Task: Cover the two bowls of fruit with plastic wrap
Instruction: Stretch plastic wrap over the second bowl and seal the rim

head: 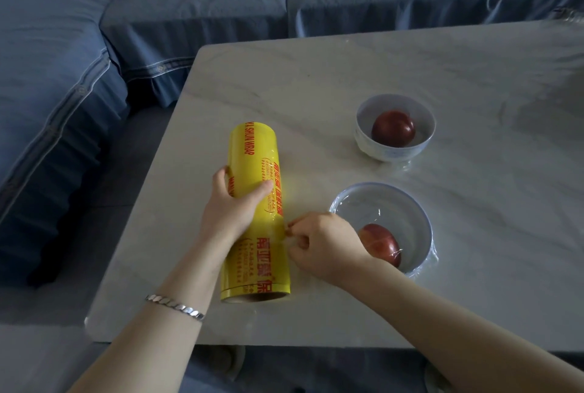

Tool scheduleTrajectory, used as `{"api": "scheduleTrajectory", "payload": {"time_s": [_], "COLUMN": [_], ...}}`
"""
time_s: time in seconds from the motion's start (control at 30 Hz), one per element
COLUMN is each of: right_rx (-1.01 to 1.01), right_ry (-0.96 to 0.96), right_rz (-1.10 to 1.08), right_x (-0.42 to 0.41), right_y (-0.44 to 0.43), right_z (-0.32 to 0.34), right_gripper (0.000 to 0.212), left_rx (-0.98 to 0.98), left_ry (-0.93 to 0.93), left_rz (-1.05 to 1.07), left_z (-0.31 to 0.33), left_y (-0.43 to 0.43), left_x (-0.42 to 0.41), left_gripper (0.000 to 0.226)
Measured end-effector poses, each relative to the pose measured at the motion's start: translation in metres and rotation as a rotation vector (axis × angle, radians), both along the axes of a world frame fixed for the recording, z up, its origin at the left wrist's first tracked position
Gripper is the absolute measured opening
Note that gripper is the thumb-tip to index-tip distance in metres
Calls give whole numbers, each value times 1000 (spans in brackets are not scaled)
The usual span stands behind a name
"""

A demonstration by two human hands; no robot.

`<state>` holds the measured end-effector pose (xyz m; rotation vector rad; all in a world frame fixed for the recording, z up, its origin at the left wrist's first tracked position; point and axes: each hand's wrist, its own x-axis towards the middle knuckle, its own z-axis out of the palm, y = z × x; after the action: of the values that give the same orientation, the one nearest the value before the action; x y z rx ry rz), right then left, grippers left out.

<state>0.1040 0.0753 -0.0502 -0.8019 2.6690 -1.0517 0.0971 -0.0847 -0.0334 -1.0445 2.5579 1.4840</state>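
My left hand (229,206) grips the fat yellow plastic-wrap roll (252,146) to steady it. My right hand (325,242) pinches its clear edge (287,229) to pull.

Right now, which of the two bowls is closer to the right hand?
The near bowl, just beside the right hand, with creased film across its rim; the far bowl stands well behind it.

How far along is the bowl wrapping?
Done: near bowl shows wrinkled film over its rim. In hand: left hand grips the yellow plastic wrap roll, right hand pinches film at its side. Left: far bowl, possibly; film glints at its base, top cover unclear.
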Motion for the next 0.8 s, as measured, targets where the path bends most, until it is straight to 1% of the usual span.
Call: {"api": "scheduleTrajectory", "payload": {"time_s": [0.07,0.1,0.17,0.2,0.27,0.3,0.37,0.43,0.5,0.53,0.6,0.73,0.8], "right_rx": [-115,-190,-330,-355,-330,-334,-367,-402,-510,-580,-700,-847,-980], "right_ry": [-10,-18,-69,-106,-139,-153,-215,-275,-369,-425,-526,-667,-768], "right_rz": [-47,-112,-253,-297,-347,-372,-431,-489,-545,-576,-609,-581,-579], "right_x": [0,0,3,3,4,4,5,8,10,12,14,16,16], "right_y": [5,9,16,19,24,26,31,35,39,42,46,49,51], "right_z": [7,11,16,20,22,22,23,26,30,32,34,35,33], "right_gripper": [39,37,42,46,46,42,28,26,22,24,35,51,48], "left_rx": [18,22,21,21,25,23,12,6,13,17,15,22,31], "left_ry": [15,23,29,26,25,26,24,28,36,39,38,40,41], "left_rz": [-2,-8,-19,-20,-16,-16,-22,-26,-20,-15,-13,-5,0], "left_z": [-2,-2,-3,-2,-2,-2,-1,-1,-1,-1,-1,-2,-2], "left_y": [0,0,0,0,0,1,1,2,2,3,2,1,0], "left_x": [1,1,2,2,1,2,2,3,3,3,3,3,3], "left_gripper": [86,87,90,89,87,86,85,85,84,84,84,85,85]}}
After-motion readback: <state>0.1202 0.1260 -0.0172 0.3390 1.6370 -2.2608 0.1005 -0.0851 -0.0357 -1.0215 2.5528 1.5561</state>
